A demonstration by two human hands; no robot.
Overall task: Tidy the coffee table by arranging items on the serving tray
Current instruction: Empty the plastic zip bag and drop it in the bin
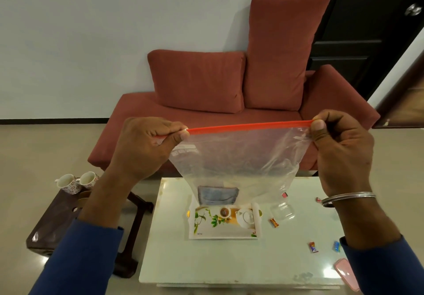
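I hold a clear zip bag with an orange seal strip stretched taut in the air above the table. My left hand pinches the strip's left end and my right hand pinches its right end. A grey folded item lies in the bottom of the bag. Below it, on the white coffee table, lies the serving tray, printed with a teapot and leaves. Wrapped candies lie loose on the table to the right: an orange one, a red one and a blue one.
A clear plastic container stands right of the tray. A pink object lies at the table's front right. Two floral cups sit on a dark side stool to the left. A red sofa stands behind the table.
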